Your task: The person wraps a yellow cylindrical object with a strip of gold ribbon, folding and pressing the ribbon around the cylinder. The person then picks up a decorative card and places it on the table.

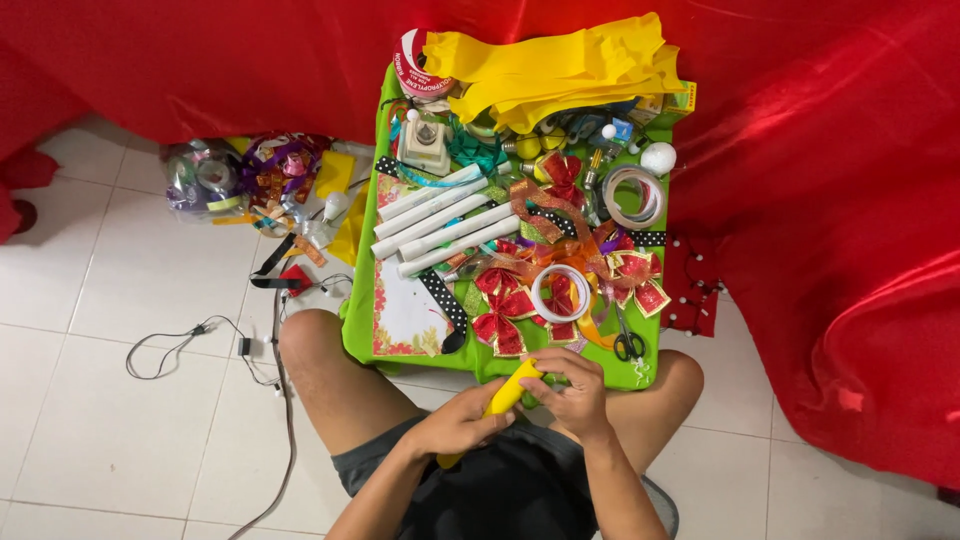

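Yellow roll (508, 392) gripped in both hands: left hand (458, 425) wraps shaft, right hand (572, 390) pinches tip. Bows (503, 300), tape (560, 292), scissors (627, 340) lie untouched on green desk (358, 320).

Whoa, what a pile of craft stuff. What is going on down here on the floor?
A person sits on the white tiled floor with a green tray of craft supplies between their knees. Both hands work on a yellow roll: the left hand grips its lower part and the right hand pinches its top end. On the tray lie red bows, white paper rolls, tape rings, scissors and folded yellow paper. Red cloth drapes around it.
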